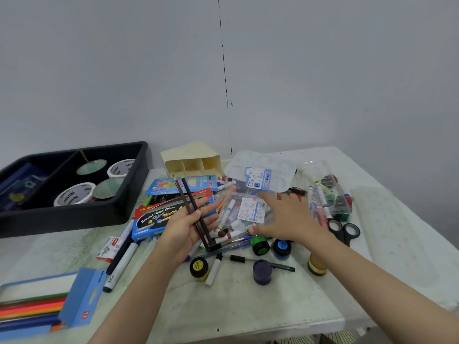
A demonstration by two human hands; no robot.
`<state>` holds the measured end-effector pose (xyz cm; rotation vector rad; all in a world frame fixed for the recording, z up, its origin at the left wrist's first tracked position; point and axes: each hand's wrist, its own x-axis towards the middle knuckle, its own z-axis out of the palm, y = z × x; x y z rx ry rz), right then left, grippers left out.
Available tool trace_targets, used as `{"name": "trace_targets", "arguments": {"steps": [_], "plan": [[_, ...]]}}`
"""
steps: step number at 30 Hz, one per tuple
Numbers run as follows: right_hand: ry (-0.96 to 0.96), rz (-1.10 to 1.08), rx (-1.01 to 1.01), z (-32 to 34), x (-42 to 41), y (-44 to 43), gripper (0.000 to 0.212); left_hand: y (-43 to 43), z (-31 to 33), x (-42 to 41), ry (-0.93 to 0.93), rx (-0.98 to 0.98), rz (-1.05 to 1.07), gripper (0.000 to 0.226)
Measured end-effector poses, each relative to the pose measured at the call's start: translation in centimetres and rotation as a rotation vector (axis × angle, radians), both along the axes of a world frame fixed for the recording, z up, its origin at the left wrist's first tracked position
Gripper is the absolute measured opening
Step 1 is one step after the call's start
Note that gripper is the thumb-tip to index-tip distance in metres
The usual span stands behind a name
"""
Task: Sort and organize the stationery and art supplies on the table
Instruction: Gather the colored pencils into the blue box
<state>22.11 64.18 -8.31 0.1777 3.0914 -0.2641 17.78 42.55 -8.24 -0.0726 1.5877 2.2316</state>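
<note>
From my remote seat I judge the sorting barely begun. The black tray (74,220) is the only place with any order: its right compartment holds four tape rolls (74,194), two white and two greenish, and its left compartment holds a blue item I cannot identify. Just right of the tray's far corner, the beige organiser (191,162) shows three slots, none with anything I can see in it.

Everything else lies mixed on the table (248,306), right of the tray and in front of it. My left hand (186,224) is palm up just off the tray's near right corner, thumb closed over two dark pencils (192,207), so those are held above the pile, not yet placed. My right hand (288,217), farther right of the tray, is spread flat with its fingers apart over a clear bag of markers (244,209), gripping nothing.

Counting what is loose:
- Five paint jars (259,245) stand in front of the pile: yellow, green, blue, dark purple and ochre.
- One pair of scissors (344,230) lies farthest from the tray.
- One watercolour box (159,219) touches the tray's right wall.
- One open pencil box (37,306) lies in front of the tray.
- The markers are too tangled for me to count.
</note>
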Motion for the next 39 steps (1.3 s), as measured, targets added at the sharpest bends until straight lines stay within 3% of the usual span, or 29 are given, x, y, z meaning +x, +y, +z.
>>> {"name": "trace_targets", "arguments": {"steps": [8,16,26,31,39], "plan": [[0.006,-0.105,-0.155,-0.5,-1.2,-0.1,0.077,-0.8,-0.5,0.1,0.002,0.019,0.033,0.030],[-0.043,-0.185,-0.420,-1.0,-1.9,0.4,0.078,-0.9,-0.7,0.1,-0.002,0.020,0.042,0.030],[0.221,-0.162,-0.831,-0.3,-1.4,2.5,0.068,-0.7,-0.6,-0.1,-0.004,0.036,0.055,0.029],[0.281,-0.222,-0.780,0.4,-0.6,6.3,0.072,-0.6,-0.5,-0.3,-0.004,0.042,0.055,0.028],[0.132,-0.295,-0.705,0.9,0.5,10.6,0.069,0.0,-0.6,-0.6,-0.028,0.043,0.025,0.030]]}}
